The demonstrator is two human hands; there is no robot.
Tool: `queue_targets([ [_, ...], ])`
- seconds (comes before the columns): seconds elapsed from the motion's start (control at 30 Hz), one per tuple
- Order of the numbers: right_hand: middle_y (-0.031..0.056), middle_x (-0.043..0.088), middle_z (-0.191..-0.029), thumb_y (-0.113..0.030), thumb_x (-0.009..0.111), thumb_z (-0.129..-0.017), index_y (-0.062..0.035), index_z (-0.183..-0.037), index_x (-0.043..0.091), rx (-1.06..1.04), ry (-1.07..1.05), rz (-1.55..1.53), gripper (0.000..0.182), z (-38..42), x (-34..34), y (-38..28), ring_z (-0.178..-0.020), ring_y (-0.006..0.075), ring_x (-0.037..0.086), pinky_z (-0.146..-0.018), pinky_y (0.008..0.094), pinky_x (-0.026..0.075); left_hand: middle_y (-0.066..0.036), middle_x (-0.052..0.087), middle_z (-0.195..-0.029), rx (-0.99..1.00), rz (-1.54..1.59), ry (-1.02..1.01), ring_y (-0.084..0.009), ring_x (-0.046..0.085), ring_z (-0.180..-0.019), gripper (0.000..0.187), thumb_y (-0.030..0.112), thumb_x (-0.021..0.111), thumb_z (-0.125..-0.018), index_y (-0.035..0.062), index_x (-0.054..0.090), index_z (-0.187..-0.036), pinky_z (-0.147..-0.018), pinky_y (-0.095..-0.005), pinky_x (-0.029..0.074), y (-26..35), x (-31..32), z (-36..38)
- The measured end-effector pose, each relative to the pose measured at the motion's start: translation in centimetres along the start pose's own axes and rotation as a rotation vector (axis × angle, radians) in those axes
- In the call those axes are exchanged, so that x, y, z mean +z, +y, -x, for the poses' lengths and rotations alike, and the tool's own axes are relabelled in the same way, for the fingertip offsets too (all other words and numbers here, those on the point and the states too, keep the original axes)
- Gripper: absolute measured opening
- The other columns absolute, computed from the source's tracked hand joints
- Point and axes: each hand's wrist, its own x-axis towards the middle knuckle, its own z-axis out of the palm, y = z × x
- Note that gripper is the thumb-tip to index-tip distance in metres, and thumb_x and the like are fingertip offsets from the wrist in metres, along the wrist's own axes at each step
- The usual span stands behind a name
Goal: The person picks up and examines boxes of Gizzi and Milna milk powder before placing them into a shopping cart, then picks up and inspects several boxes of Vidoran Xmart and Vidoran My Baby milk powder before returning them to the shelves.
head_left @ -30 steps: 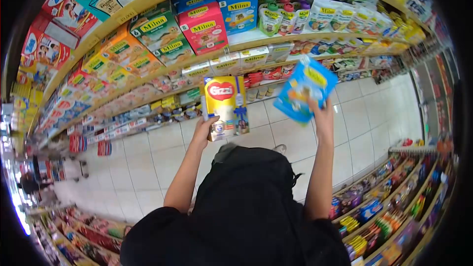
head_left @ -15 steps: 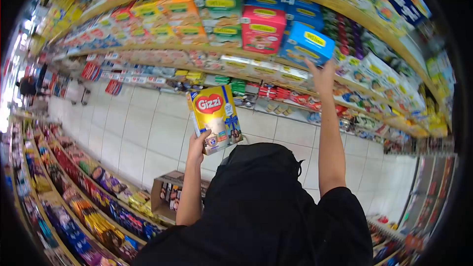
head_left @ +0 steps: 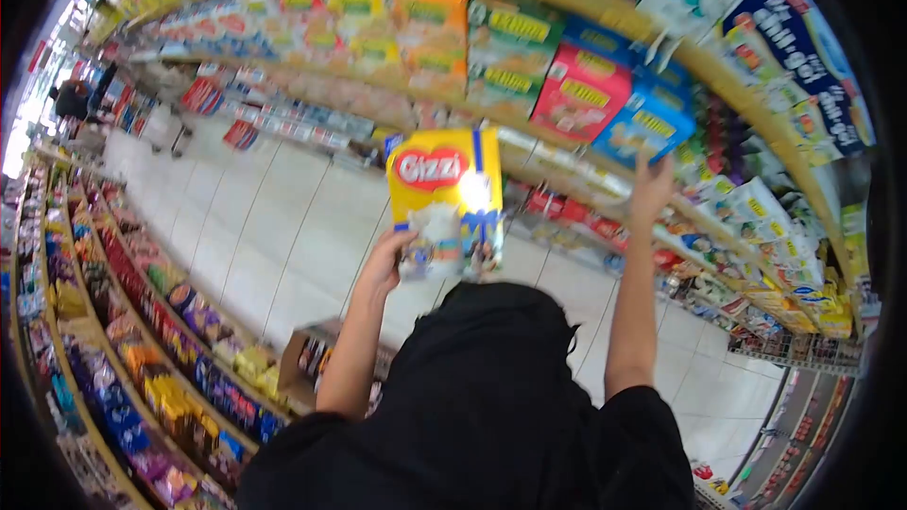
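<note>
A long, curved shelving unit (head_left: 605, 8) packed with goods spans the far side of the scene. Below it lies a pale tiled floor (head_left: 236, 198), running from far left to near right. Tiered snack shelves (head_left: 87, 319) fill the near left, lined with colourful packets. The person's black shirt (head_left: 472, 416) takes up the near middle. An open cardboard carton (head_left: 295, 378) sits on the floor beside those snack shelves, partly behind the left forearm.

The yellow Gizzi box (head_left: 444, 189) is held up over the floor, its front facing the camera, with glare on the print. The left hand (head_left: 383, 263) holds it low on its left side, the grip closed on it, thumb across the front.

Further right, a blue Milna box (head_left: 647, 123) is at the front of the shelf, against the right side of a pink Milna box (head_left: 581, 93). Green boxes (head_left: 515, 47) are stacked to the left of the pink one, and orange boxes (head_left: 425, 28) left of those. The right hand (head_left: 652, 191) is at the blue box's lower front edge, fingers extended towards it; blur makes it impossible to tell whether the grip is closed on the box.
</note>
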Motion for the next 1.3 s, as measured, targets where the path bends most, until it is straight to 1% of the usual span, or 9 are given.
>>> queue_targets([
  [0.07,0.0136,0.061,-0.081,-0.028,0.072,-0.078,0.0004,-0.110,0.054,-0.034,0.013,0.174,0.047,0.6,0.6,0.9,-0.071,0.0288,0.058,-0.068,0.0394,0.045,-0.007,0.064,-0.105,-0.007,-0.046,-0.049,-0.0164,0.061,-0.096,0.039,0.014,0.064,-0.080,0.0002,0.056,-0.116,-0.084,-0.0309,0.048,0.4,0.3,-0.4],
  [0.23,0.0250,0.058,-0.109,-0.027,0.073,-0.079,0.0071,-0.124,0.044,0.037,0.026,0.002,0.064,1.4,0.6,-0.2,-0.100,0.0389,0.056,-0.087,0.0396,0.045,-0.009,0.064,-0.102,-0.064,-0.088,-0.043,-0.0158,0.063,-0.089,0.037,0.012,0.064,-0.081,-0.0024,0.055,-0.114,-0.079,-0.0294,0.051,-1.3,-1.0,-1.8],
  [0.33,0.0247,0.056,-0.113,-0.026,0.073,-0.079,0.0066,-0.126,0.042,0.017,0.021,-0.241,0.065,1.6,0.7,-0.6,-0.104,0.0380,0.055,-0.088,0.0398,0.044,-0.010,0.064,-0.103,-0.062,-0.098,-0.049,-0.0165,0.064,-0.091,0.039,0.012,0.065,-0.081,-0.0032,0.053,-0.115,-0.080,-0.0308,0.052,-1.2,-0.4,-1.8],
  [0.43,0.0162,0.057,-0.104,-0.024,0.069,-0.084,0.0080,-0.122,0.043,-0.137,0.256,0.180,0.056,3.3,-0.2,-1.5,-0.093,0.0243,0.058,-0.087,0.0356,0.044,-0.011,0.064,-0.105,-0.122,-0.087,-0.038,-0.0175,0.064,-0.090,0.040,0.013,0.065,-0.082,-0.0033,0.052,-0.116,-0.080,-0.0311,0.052,-2.2,-0.1,-1.1],
  [0.53,0.0157,0.056,-0.112,-0.020,0.067,-0.086,0.0039,-0.127,0.040,0.084,0.008,-0.342,0.055,8.1,-0.3,-1.0,-0.105,0.0246,0.054,-0.091,0.0344,0.042,-0.011,0.064,-0.105,-0.101,-0.101,-0.016,-0.0181,0.064,-0.089,0.040,0.013,0.065,-0.082,-0.0033,0.053,-0.117,-0.080,-0.0305,0.052,-3.7,0.1,-0.9],
  [0.7,0.0132,0.051,-0.125,-0.026,0.060,-0.091,-0.0024,-0.136,0.035,0.926,-1.105,-0.828,0.057,17.9,-2.6,-4.2,-0.110,0.0202,0.053,-0.095,0.0326,0.040,-0.012,0.063,-0.108,-0.095,-0.070,-0.033,-0.0174,0.062,-0.094,0.045,0.014,0.064,-0.081,-0.0033,0.051,-0.121,-0.082,-0.0292,0.050,-5.3,2.5,2.3],
  [0.93,0.0055,0.047,-0.130,-0.026,0.059,-0.091,-0.0103,-0.136,0.037,0.676,-1.269,-0.762,0.052,21.0,-6.7,-2.3,-0.116,0.0204,0.046,-0.086,0.0460,0.045,-0.009,0.062,-0.110,-0.092,-0.146,-0.158,-0.0149,0.061,-0.095,0.047,0.012,0.063,-0.080,-0.0005,0.050,-0.123,-0.083,-0.0270,0.049,-8.6,6.0,7.5],
  [1.1,0.0076,0.061,-0.109,-0.011,0.066,-0.085,0.0010,-0.116,0.053,0.812,-1.009,-0.880,0.036,25.5,-11.3,3.8,-0.095,0.0163,0.060,-0.082,0.0301,0.048,-0.009,0.056,-0.120,-0.217,-0.406,-0.342,-0.0157,0.055,-0.103,0.062,0.032,0.068,-0.082,0.0071,0.043,-0.133,-0.087,-0.0301,0.044,-14.2,7.0,9.9],
  [1.3,0.0105,0.058,-0.115,-0.016,0.075,-0.078,0.0017,-0.122,0.047,0.683,-0.654,-0.439,0.055,33.8,-17.2,13.0,-0.101,0.0195,0.057,-0.088,0.0315,0.045,-0.015,0.056,-0.121,-0.290,-0.591,0.035,-0.0260,0.058,-0.099,0.073,0.046,0.067,-0.079,0.0151,0.040,-0.139,-0.084,-0.0434,0.046,-25.5,-2.3,9.6],
])
